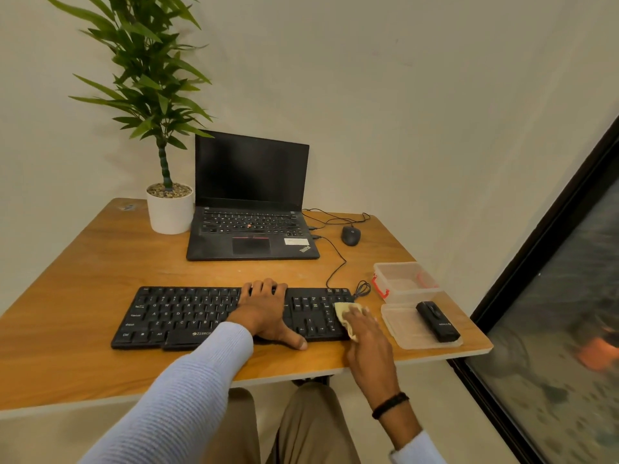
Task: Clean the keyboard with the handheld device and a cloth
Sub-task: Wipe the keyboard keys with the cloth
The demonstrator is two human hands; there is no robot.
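Note:
A black wired keyboard [181, 313] lies across the front of the wooden desk [83, 262]. My left hand [264, 313] rests flat on its middle keys, fingers curled over the far edge and thumb at the near edge. My right hand [365, 336] presses a small pale yellow cloth [345, 313] onto the number pad at the keyboard's right end. The black handheld device [437, 321] lies on a clear plastic lid [402, 329] to the right of the keyboard, untouched.
An open clear plastic box [405, 283] with red clips stands behind the lid. An open black laptop [251, 212], a black mouse [350, 235] with its cables and a white potted plant [170, 209] sit at the back. A dark-framed glass panel [552, 296] runs along the right.

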